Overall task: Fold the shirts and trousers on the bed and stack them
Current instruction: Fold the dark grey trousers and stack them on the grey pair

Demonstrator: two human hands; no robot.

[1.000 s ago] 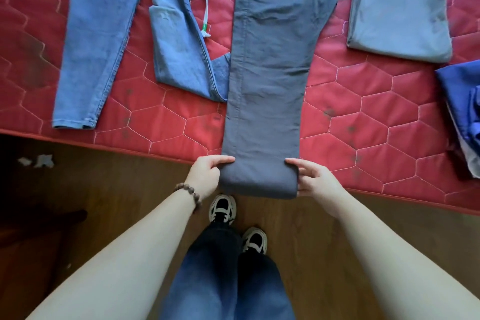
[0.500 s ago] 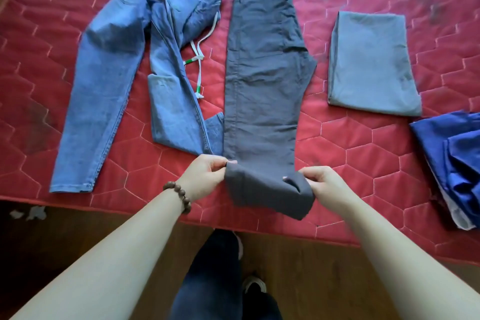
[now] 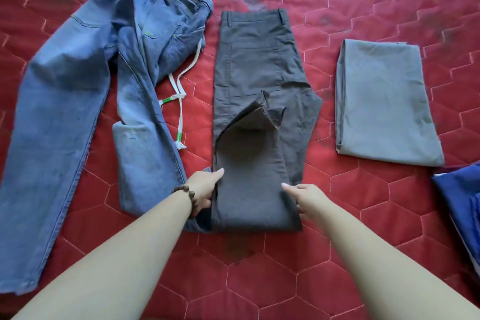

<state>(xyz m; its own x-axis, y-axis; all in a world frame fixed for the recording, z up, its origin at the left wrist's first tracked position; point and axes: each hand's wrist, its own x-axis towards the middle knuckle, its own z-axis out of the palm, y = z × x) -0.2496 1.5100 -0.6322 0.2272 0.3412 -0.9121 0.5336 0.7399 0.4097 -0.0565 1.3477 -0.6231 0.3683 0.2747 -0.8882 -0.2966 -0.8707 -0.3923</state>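
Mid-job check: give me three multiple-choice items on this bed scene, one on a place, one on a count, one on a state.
1. What lies right of the dark grey trousers?
A. faded blue jeans
B. folded light grey garment
C. pillow

2. How many hands touch those trousers?
A. none
B. one
C. two

3. The trousers' leg ends are:
A. flat, fully extended
B. folded up over the thighs
C. hanging off the bed

Answers: 1 B, the folded light grey garment lies on their right; 2 C, left hand and right hand flank the fold; 3 B, the hems sit over the thighs.
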